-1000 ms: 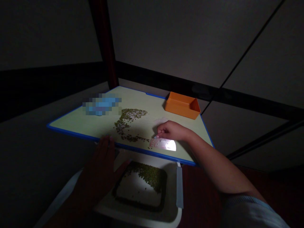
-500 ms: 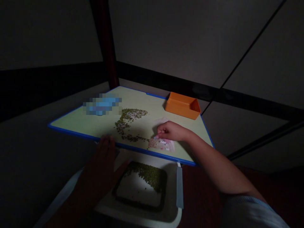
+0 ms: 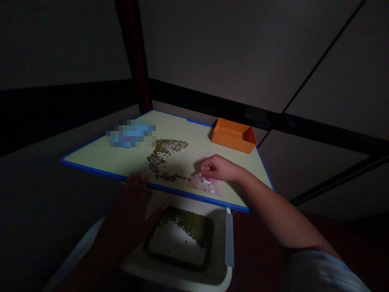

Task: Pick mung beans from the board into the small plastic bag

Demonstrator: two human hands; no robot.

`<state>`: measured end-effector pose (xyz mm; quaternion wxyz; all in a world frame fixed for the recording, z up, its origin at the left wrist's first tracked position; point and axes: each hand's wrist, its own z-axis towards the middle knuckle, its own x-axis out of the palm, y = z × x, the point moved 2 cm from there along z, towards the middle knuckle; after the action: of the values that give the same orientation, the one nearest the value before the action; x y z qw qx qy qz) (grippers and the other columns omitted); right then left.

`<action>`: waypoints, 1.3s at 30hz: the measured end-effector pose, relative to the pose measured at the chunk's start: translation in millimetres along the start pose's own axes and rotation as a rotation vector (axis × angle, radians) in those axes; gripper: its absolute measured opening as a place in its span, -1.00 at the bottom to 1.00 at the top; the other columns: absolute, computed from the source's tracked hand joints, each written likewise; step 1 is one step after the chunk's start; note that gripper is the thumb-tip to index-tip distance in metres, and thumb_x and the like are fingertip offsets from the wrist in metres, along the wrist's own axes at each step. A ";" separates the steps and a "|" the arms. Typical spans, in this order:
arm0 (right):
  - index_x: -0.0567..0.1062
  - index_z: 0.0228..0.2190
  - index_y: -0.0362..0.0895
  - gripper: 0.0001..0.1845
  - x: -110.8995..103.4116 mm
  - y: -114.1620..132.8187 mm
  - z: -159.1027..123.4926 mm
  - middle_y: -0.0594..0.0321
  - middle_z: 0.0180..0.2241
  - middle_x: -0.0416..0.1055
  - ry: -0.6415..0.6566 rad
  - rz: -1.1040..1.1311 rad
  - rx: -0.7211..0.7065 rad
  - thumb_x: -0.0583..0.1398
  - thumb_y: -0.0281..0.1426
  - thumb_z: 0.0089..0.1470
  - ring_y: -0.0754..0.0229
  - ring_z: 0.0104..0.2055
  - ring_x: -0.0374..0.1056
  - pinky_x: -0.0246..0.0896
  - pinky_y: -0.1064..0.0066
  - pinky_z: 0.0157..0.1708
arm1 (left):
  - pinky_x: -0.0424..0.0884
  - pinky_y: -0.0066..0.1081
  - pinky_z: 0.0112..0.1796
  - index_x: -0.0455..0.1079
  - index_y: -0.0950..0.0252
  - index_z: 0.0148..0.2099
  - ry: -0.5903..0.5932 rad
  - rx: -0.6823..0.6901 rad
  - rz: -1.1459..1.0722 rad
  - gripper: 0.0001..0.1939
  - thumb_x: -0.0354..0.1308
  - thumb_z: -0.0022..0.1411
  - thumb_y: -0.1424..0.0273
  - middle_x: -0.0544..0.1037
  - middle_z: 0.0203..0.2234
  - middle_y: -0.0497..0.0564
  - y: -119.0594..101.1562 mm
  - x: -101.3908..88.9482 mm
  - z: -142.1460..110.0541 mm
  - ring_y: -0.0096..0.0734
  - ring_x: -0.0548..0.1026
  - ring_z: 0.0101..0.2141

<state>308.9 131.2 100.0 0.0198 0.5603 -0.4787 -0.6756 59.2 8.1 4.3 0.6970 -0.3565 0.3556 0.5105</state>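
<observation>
My right hand is closed, pinching a small clear plastic sheet with pink print that lies on the pale board with a blue rim. Small green beans are scattered across the board to the left of the sheet. My left hand lies flat with fingers spread, over the left rim of a white tray just below the board's near edge. The tray holds a pile of green beans.
An orange box stands at the board's far right corner. A blurred blue patch lies at the board's far left. A dark post rises behind the board. The surroundings are dim.
The plastic sheet under my right hand has tilted slightly, and the bright glare on it has gone. My left hand has stayed in place.
</observation>
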 end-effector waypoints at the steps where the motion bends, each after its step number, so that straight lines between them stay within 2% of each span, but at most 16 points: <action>1: 0.32 -0.57 -0.16 -0.75 -1.4 -0.7 -0.4 0.39 -0.65 0.28 -0.003 -0.006 0.015 0.15 -0.37 0.12 0.38 -0.58 0.12 -0.09 0.47 -0.48 | 0.19 0.16 0.17 -0.12 0.59 0.36 0.007 0.000 0.001 -0.04 -0.14 0.22 -0.11 0.07 0.31 0.52 -0.2 -0.3 0.1 0.20 0.00 0.33; 9: 0.32 -0.58 -0.16 -0.75 -6.1 -7.4 -0.8 0.40 -0.67 0.27 -0.063 -0.041 0.051 0.17 -0.38 0.10 0.39 -0.61 0.12 -0.08 0.47 -0.49 | 0.18 0.14 0.18 -0.02 0.69 0.31 0.017 0.003 0.009 -0.05 -0.14 0.22 -0.10 0.10 0.29 0.56 -0.5 -1.0 0.5 0.23 0.00 0.32; 16: 0.32 -0.56 -0.16 -0.75 -3.9 -8.0 -0.6 0.39 -0.66 0.30 -0.059 -0.011 0.044 0.17 -0.36 0.12 0.39 -0.60 0.14 -0.06 0.46 -0.49 | 0.18 0.12 0.18 0.00 0.72 0.29 0.042 -0.011 0.031 -0.03 -0.19 0.23 -0.12 0.11 0.28 0.58 -1.5 -1.9 2.0 0.23 0.03 0.32; 24: 0.33 -0.57 -0.16 -0.77 -3.9 -9.4 0.6 0.40 -0.67 0.27 -0.090 -0.004 0.070 0.16 -0.40 0.10 0.39 -0.61 0.13 -0.04 0.47 -0.48 | 0.16 0.13 0.19 -0.11 0.58 0.36 0.036 -0.018 -0.001 -0.06 -0.13 0.22 -0.09 0.07 0.32 0.49 0.2 -0.7 -0.3 0.16 -0.03 0.34; 32: 0.34 -0.56 -0.18 -0.77 -2.8 -9.3 1.1 0.37 -0.66 0.31 -0.098 0.002 0.090 0.16 -0.40 0.11 0.40 -0.61 0.16 -0.03 0.48 -0.48 | 0.18 0.14 0.17 -0.13 0.56 0.37 0.019 -0.020 -0.007 -0.04 -0.11 0.20 -0.11 0.12 0.30 0.50 -0.6 -0.1 0.5 0.21 0.03 0.32; 39: 0.36 -0.58 -0.19 -0.75 -5.3 -16.0 3.6 0.40 -0.67 0.25 -0.208 -0.110 0.096 0.19 -0.40 0.10 0.39 -0.59 0.09 -0.11 0.48 -0.49 | 0.19 0.11 0.17 -0.05 0.63 0.33 0.011 -0.007 0.015 -0.04 -0.11 0.21 -0.10 0.11 0.29 0.53 -0.6 0.9 0.2 0.23 0.03 0.32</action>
<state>316.2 145.1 92.9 -0.0939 0.5129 -0.4784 -0.7066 60.0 8.5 3.7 0.6900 -0.3592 0.3601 0.5150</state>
